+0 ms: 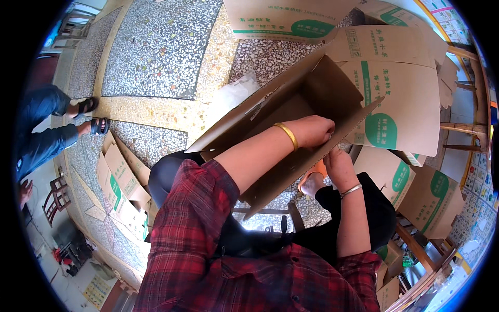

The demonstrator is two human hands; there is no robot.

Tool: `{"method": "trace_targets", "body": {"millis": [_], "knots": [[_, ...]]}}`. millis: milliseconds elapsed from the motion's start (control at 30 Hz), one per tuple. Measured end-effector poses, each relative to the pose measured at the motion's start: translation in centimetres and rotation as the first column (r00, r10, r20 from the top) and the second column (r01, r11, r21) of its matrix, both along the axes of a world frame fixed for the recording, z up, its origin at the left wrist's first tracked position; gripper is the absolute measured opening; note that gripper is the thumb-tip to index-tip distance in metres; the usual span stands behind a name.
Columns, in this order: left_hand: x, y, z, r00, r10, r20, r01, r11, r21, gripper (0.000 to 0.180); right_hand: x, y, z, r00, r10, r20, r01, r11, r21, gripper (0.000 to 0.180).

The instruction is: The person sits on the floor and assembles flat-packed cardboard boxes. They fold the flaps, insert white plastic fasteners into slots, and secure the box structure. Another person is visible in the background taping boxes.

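An open cardboard box (334,78), brown inside, stands tilted across my lap with its opening toward me. My left hand (313,131), below a gold bangle, reaches into it. Its fingers are curled together close to the right-hand wall; whatever they pinch is too small to make out. Outside that same wall, my right hand (340,165), with a silver bangle at the wrist, is closed at the wall's edge. Its fingertips touch the cardboard and are partly hidden.
Flattened printed cartons (403,88) lean at the right, more lying behind the box. Another folded carton (117,177) lies at left. A clear plastic bag (236,93) rests on the speckled floor. Another person's sandalled feet (93,119) are at far left. Wooden furniture (481,104) stands along the right.
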State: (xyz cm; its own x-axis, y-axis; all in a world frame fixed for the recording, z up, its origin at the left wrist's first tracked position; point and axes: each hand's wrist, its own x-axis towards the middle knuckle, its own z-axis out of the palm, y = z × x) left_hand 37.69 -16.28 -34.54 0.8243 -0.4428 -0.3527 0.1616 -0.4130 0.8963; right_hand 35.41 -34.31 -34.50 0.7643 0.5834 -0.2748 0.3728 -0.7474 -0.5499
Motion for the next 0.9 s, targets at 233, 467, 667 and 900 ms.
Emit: {"method": "trace_targets", "body": {"millis": [233,467,667,900], "knots": [[-0.9,-1.0,-0.6,0.977,0.127,-0.173,-0.17,0.951,-0.26,0.018,-1.1,-0.9,-1.9,0.985,-0.171,0.031,0.168,0.983,0.07,0.016],[-1.7,-1.8,-1.6,0.918,0.24,-0.316,-0.339,0.888,-0.31,0.019,-1.4,-2.0,-3.6,0.985,-0.153,0.076,0.148,0.987,0.065,0.01],[-3.3,-2.0,-3.5,0.862,0.274,-0.426,-0.465,0.761,-0.452,0.018,-1.1,0.4,1.0,0.771,-0.406,-0.492,0.569,0.785,0.244,0.016],[-3.5,-1.7,-3.2,0.849,0.259,-0.46,-0.475,0.754,-0.453,0.019,-0.2,-1.8,-1.1,0.99,-0.003,0.143,0.015,0.997,-0.081,0.01]]}}
